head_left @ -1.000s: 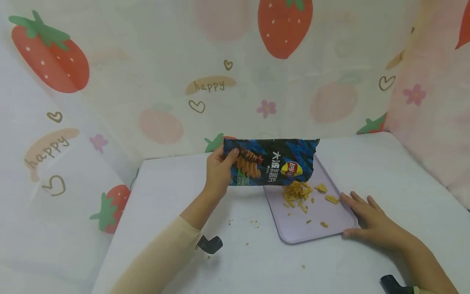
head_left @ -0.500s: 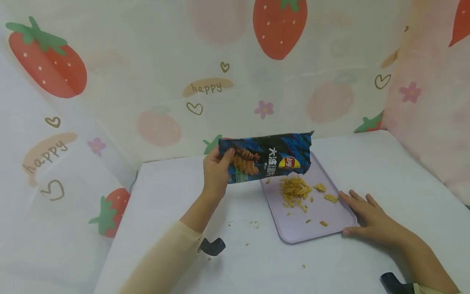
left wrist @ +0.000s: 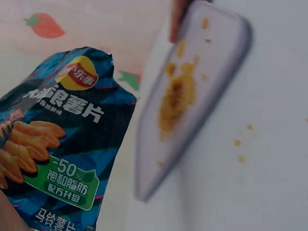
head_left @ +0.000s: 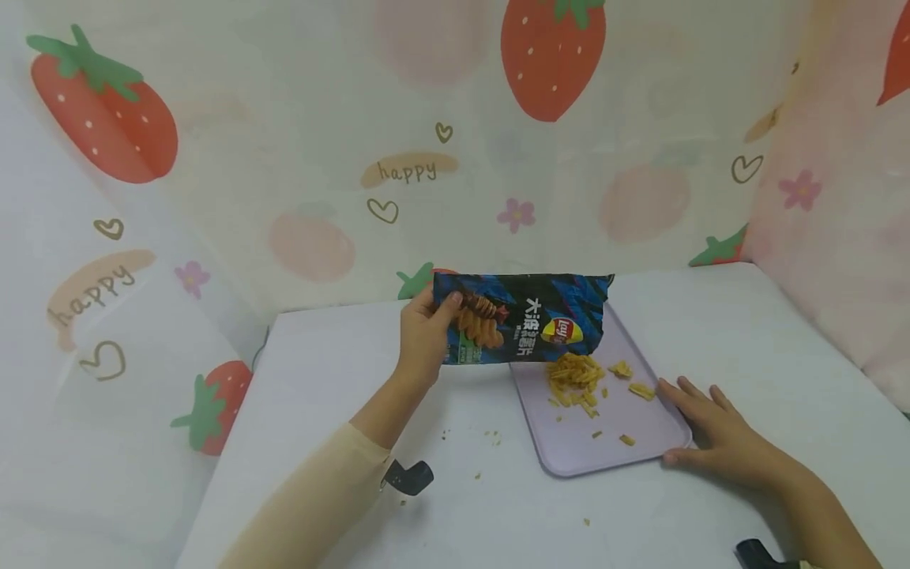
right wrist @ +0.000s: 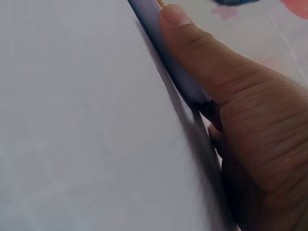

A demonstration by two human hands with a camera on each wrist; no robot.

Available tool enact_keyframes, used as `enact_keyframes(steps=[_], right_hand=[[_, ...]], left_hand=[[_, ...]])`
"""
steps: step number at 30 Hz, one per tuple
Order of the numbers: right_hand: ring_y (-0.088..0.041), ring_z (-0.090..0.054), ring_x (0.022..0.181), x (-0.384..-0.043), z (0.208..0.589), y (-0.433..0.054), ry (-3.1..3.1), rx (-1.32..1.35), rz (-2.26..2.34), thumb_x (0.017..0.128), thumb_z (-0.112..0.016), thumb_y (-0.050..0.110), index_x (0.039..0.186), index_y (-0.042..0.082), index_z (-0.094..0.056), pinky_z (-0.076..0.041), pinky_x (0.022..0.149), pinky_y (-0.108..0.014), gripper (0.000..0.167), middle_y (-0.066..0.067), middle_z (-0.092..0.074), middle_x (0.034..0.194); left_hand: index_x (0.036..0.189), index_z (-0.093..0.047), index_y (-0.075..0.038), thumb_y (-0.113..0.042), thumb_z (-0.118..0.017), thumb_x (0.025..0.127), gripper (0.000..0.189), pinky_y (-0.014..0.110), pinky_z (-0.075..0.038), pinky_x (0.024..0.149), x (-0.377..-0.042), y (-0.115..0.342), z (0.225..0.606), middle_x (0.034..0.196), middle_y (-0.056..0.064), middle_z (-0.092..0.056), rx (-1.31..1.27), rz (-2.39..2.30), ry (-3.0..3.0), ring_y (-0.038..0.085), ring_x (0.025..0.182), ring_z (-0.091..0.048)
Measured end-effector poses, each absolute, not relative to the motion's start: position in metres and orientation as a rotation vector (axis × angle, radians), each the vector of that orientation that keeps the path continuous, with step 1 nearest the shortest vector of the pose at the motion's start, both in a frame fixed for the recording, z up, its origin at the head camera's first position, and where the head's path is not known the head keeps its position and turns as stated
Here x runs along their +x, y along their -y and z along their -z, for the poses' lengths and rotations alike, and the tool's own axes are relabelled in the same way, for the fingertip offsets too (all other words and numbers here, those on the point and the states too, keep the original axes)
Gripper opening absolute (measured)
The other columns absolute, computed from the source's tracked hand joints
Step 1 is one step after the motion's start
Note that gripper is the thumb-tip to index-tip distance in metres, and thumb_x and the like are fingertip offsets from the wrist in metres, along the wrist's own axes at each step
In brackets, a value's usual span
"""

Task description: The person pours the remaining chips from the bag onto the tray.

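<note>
In the head view, my left hand (head_left: 423, 336) grips the bottom end of a blue and black Lay's potato chip bag (head_left: 526, 318), thumb across its front. The bag lies sideways in the air, its far end above a pale purple tray (head_left: 579, 457). Broken yellow chips (head_left: 572, 375) lie in a heap on the tray, partly behind the bag, with a few loose pieces nearby. My right hand (head_left: 732, 438) touches the tray's near right corner, fingers fairly straight and spread. Its thumb (right wrist: 207, 53) rests along the tray's edge in the right wrist view.
Small crumbs (head_left: 493, 436) are scattered on the white table (head_left: 341, 356) left of the tray and in front of it. A strawberry-patterned cloth (head_left: 455, 79) hangs behind the table and at both sides.
The bag's far end tipped up half a second ago and is now level again, in my left hand. My right hand stays at the tray's corner.
</note>
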State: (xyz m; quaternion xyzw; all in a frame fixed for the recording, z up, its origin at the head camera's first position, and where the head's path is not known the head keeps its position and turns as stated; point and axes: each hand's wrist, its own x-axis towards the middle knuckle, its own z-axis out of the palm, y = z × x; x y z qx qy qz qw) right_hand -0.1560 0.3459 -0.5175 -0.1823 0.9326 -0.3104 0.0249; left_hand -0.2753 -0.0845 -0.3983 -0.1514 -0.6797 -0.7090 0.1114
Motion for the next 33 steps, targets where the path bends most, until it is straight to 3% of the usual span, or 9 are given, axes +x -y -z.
enact_keyframes(steps=[4, 10, 13, 16, 21, 24, 28, 33], right_hand=[[-0.05, -0.009, 0.154, -0.152, 0.513, -0.344, -2.92, -0.568, 0.952, 0.082, -0.083, 0.049, 0.163, 0.019, -0.027, 0.015, 0.123, -0.055, 0.103, -0.028, -0.025, 0.165], [-0.063, 0.004, 0.148, -0.146, 0.502, -0.341, -2.875, -0.475, 0.996, 0.082, -0.083, 0.048, 0.164, 0.023, -0.026, 0.013, 0.116, -0.071, 0.103, -0.03, -0.017, 0.166], [-0.062, 0.001, 0.149, -0.144, 0.499, -0.339, -2.893, -0.494, 0.958, 0.082, -0.083, 0.049, 0.164, 0.022, -0.026, 0.013, 0.118, -0.069, 0.103, -0.031, -0.018, 0.165], [-0.047, -0.006, 0.156, -0.146, 0.499, -0.34, -2.947, -0.559, 0.908, 0.082, -0.083, 0.048, 0.163, 0.02, -0.027, 0.014, 0.123, -0.056, 0.103, -0.03, -0.026, 0.163], [-0.011, -0.004, 0.159, -0.149, 0.5, -0.341, -2.98, -0.615, 0.882, 0.082, -0.083, 0.049, 0.163, 0.019, -0.028, 0.016, 0.125, -0.041, 0.102, -0.026, -0.034, 0.161], [-0.017, -0.006, 0.159, -0.149, 0.502, -0.34, -2.96, -0.599, 0.886, 0.082, -0.082, 0.051, 0.163, 0.019, -0.029, 0.016, 0.125, -0.042, 0.102, -0.025, -0.034, 0.162], [-0.035, -0.011, 0.158, -0.148, 0.503, -0.34, -2.953, -0.573, 0.886, 0.081, -0.082, 0.052, 0.163, 0.019, -0.028, 0.016, 0.124, -0.046, 0.103, -0.026, -0.031, 0.163], [-0.029, -0.008, 0.159, -0.149, 0.504, -0.337, -2.966, -0.604, 0.869, 0.081, -0.083, 0.049, 0.163, 0.018, -0.028, 0.016, 0.125, -0.043, 0.103, -0.027, -0.033, 0.162]], left_hand=[[0.109, -0.068, -0.003, -0.019, -0.06, 0.104, 0.018, 0.027, -0.053, 0.086, -0.276, 0.085, 0.386, 0.103, 0.003, -0.07, -0.518, 2.066, 1.898, 0.016, 0.098, -0.064], [0.119, -0.068, 0.0, -0.012, -0.059, 0.105, 0.021, 0.024, -0.053, 0.09, -0.269, 0.086, 0.39, 0.11, -0.001, -0.071, -0.443, 2.185, 2.082, 0.01, 0.105, -0.064], [0.117, -0.069, -0.002, -0.016, -0.059, 0.105, 0.021, 0.024, -0.053, 0.088, -0.272, 0.087, 0.39, 0.111, 0.003, -0.071, -0.459, 2.149, 2.061, 0.012, 0.104, -0.064], [0.112, -0.068, -0.001, -0.021, -0.059, 0.105, 0.023, 0.026, -0.055, 0.085, -0.279, 0.084, 0.386, 0.108, 0.009, -0.069, -0.544, 2.078, 1.957, 0.017, 0.1, -0.064], [0.113, -0.069, 0.001, -0.014, -0.061, 0.104, 0.02, 0.025, -0.054, 0.084, -0.273, 0.081, 0.389, 0.103, 0.003, -0.071, -0.493, 2.127, 1.993, 0.013, 0.096, -0.064], [0.114, -0.07, 0.001, -0.011, -0.06, 0.104, 0.019, 0.022, -0.053, 0.084, -0.269, 0.083, 0.391, 0.104, -0.001, -0.072, -0.42, 2.151, 2.035, 0.009, 0.097, -0.064], [0.108, -0.069, 0.001, -0.016, -0.06, 0.104, 0.019, 0.024, -0.054, 0.079, -0.275, 0.083, 0.384, 0.1, 0.005, -0.071, -0.514, 2.06, 1.919, 0.014, 0.092, -0.064], [0.106, -0.07, -0.001, -0.017, -0.061, 0.104, 0.019, 0.023, -0.054, 0.076, -0.282, 0.086, 0.394, 0.101, 0.006, -0.071, -0.52, 2.05, 1.916, 0.014, 0.09, -0.064]])
